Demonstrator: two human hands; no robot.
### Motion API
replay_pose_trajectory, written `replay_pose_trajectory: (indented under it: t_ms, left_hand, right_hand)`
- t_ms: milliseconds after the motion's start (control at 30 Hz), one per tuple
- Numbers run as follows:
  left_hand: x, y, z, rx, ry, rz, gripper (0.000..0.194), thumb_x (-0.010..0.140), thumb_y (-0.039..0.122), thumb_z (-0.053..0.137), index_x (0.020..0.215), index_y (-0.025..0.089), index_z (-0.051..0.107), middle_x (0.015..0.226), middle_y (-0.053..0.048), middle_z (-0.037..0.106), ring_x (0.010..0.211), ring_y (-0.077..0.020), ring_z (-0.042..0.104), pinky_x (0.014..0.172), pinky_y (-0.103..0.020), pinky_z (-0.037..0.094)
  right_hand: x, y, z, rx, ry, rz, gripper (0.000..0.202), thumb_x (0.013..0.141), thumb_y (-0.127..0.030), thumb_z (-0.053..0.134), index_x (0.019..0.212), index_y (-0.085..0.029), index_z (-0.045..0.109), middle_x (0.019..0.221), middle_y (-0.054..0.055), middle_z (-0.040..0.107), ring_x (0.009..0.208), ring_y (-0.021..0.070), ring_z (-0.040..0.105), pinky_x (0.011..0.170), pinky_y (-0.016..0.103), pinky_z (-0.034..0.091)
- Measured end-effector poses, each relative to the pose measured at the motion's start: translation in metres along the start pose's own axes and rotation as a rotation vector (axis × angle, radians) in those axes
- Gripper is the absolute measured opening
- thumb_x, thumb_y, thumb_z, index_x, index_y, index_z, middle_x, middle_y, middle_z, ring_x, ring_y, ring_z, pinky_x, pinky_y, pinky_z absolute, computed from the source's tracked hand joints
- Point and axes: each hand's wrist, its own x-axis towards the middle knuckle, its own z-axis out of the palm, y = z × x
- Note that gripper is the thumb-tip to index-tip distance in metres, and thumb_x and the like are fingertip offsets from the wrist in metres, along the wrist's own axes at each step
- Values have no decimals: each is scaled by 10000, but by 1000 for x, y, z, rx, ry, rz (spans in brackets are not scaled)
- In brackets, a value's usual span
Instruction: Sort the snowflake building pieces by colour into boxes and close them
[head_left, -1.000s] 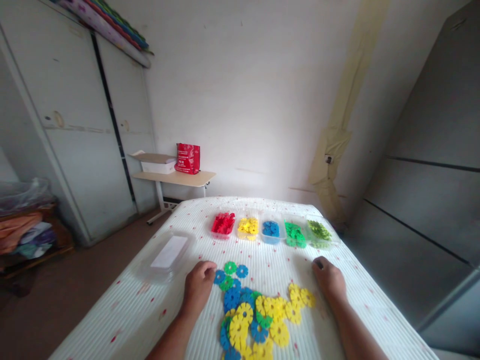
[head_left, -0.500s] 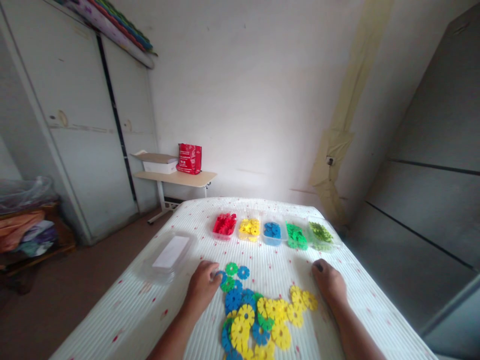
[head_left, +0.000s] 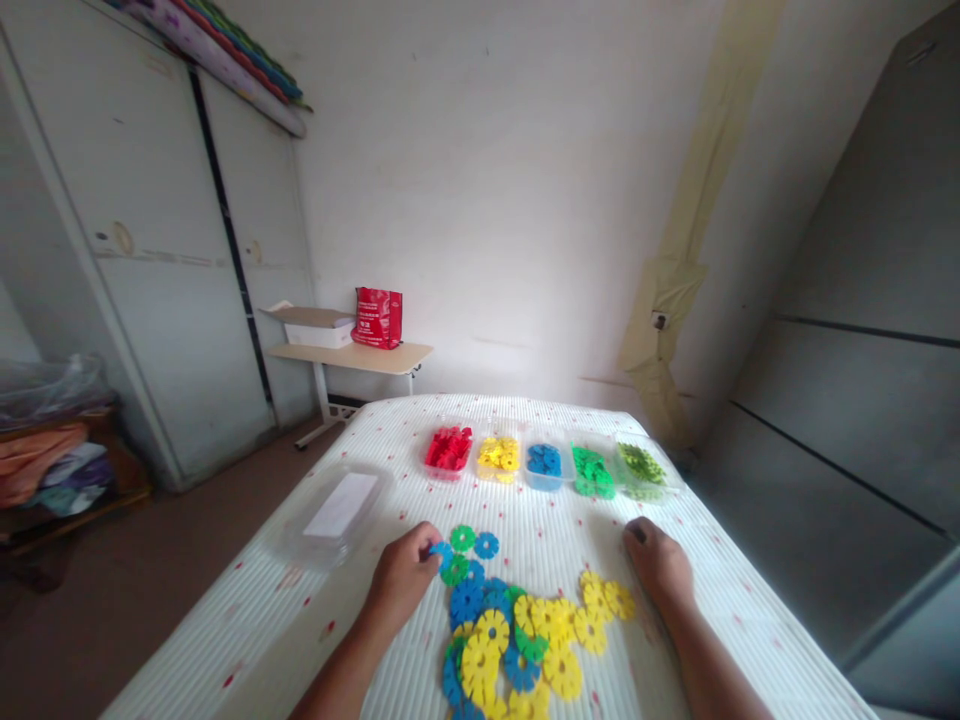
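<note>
Wall (head_left: 480, 200): pale, behind everything.
Worktop (head_left: 247, 600): covered in white ribbed cloth with red marks.
Side table (head_left: 409, 357): near the wall, carrying a white box (head_left: 319, 335) and a red bag (head_left: 379, 318).
Clear tubs (head_left: 546, 485): five in a row across the far part of the worktop, holding red, yellow, blue, green and light green pieces, left to right.
Flower discs (head_left: 491, 630): yellow, blue and green, overlapping on the worktop between the hands.
Clear plastic lid (head_left: 322, 550): left of the left hand, a white label on it.
Right hand (head_left: 661, 560): at the worktop beside the yellow discs, fingers curled inward; cannot tell whether they hold anything.
Left hand (head_left: 409, 565): at the discs' upper left, fingers pinching a blue disc.
Blue disc (head_left: 442, 551): at those fingertips, just beside a green disc (head_left: 454, 570).
</note>
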Motion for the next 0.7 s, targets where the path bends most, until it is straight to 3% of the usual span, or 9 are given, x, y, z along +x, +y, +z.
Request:
replay_pose_trajectory:
  t_ms: [100,200,433,700]
  left_hand:
    - [3,9,3,-87,22,38,140,638,148,479,684,181,607,597,38,605,596,-122,563,571,-195,421]
    - [11,22,13,-80,-45,117,224,651,136,466,770,168,654,715,-6,674,670,-135,603,629,-207,454]
    - [25,48,35,151,-165,211,302,636,72,466,777,203,700,783,-36,675,741,-155,601,705,-244,434]
    - [18,55,36,420,-149,242,241,698,113,475,754,223,682,857,-63,620,917,-208,515,786,-312,356]
  right_hand:
    - [0,-2,-1,-1,-12,9,214,786,-299,391,773,-217,589,768,51,653,674,160,573,533,217,312]
    - [0,-2,-1,0,-15,14,212,784,-300,403,775,-221,599,764,46,654,665,156,570,526,215,309]
    - [0,-1,0,-5,2,4,213,790,-292,396,777,-220,596,759,38,644,671,153,571,546,219,317]
    - [0,-2,-1,-3,8,7,217,791,-291,396,771,-219,600,751,36,647,665,150,571,540,214,313]
